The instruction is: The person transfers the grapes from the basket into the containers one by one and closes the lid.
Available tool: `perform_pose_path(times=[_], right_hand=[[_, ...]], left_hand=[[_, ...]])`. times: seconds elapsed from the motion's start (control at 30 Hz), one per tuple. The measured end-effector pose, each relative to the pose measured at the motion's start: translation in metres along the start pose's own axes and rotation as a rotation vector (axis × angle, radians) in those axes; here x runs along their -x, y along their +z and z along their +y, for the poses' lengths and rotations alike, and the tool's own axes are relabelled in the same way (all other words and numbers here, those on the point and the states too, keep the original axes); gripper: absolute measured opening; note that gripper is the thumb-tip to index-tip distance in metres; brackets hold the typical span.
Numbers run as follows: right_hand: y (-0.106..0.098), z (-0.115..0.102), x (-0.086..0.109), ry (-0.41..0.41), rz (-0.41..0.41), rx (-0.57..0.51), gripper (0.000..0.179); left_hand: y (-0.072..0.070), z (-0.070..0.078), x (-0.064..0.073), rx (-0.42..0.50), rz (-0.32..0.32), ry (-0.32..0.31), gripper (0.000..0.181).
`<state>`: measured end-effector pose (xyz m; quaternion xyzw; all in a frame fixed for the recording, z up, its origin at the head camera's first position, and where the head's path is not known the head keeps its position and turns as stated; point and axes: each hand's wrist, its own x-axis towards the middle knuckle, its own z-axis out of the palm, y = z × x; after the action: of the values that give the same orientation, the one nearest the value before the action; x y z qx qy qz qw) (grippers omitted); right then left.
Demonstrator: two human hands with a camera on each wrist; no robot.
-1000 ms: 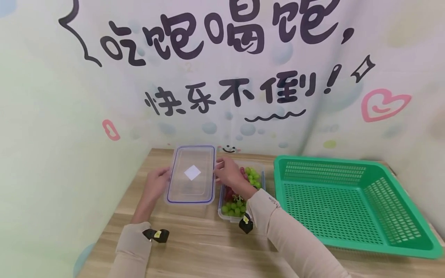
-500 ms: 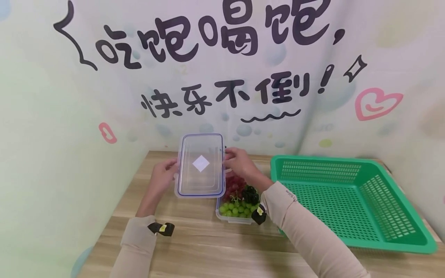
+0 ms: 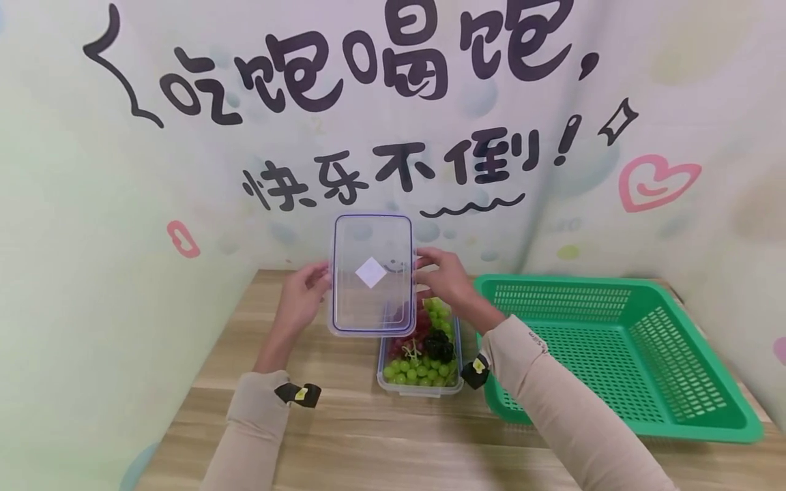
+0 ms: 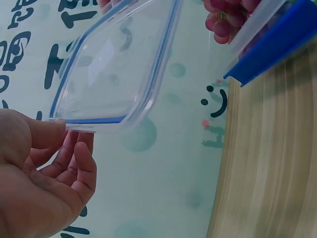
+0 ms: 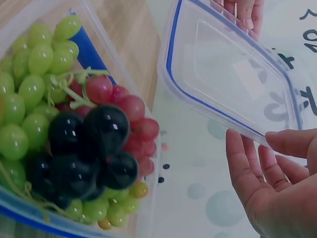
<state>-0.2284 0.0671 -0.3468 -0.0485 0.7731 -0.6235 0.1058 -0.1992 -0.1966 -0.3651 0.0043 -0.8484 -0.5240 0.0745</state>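
Observation:
A clear plastic lid (image 3: 368,307) with a blue seal and a white diamond sticker is held up off the table, tilted toward the head camera. My left hand (image 3: 302,294) pinches its left edge between thumb and fingers; in the left wrist view the thumb (image 4: 47,133) lies on the rim. On the opposite edge, my right hand (image 3: 451,281) pinches the lid, thumb on one face and fingertips beneath. Below and right of the lid stands a clear container (image 3: 420,391) holding green grapes (image 5: 32,89), red grapes (image 5: 143,129) and black grapes (image 5: 84,153). The lid hides its back left part.
A large green plastic basket (image 3: 620,429) stands right of the container, near the right forearm. The wooden table (image 3: 344,436) ends at a printed wall cloth (image 3: 393,170) behind.
Both hands have raised the lid and carried it rightward, so it partly overlaps the container in view. It now stands more upright. The head view has shifted slightly.

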Motion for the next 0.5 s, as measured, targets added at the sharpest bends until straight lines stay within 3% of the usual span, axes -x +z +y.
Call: perform_pose_path(times=[0.2,0.5], right_hand=[[-0.015,-0.001,0.003,-0.028,0.044,-0.005,0.046],[-0.032,0.0,0.005,-0.078,0.125,-0.025,0.044]], left_hand=[[0.014,0.012,-0.003,0.029,0.043,0.047,0.032],[0.033,0.023,-0.007,0.082,0.044,0.091,0.028]])
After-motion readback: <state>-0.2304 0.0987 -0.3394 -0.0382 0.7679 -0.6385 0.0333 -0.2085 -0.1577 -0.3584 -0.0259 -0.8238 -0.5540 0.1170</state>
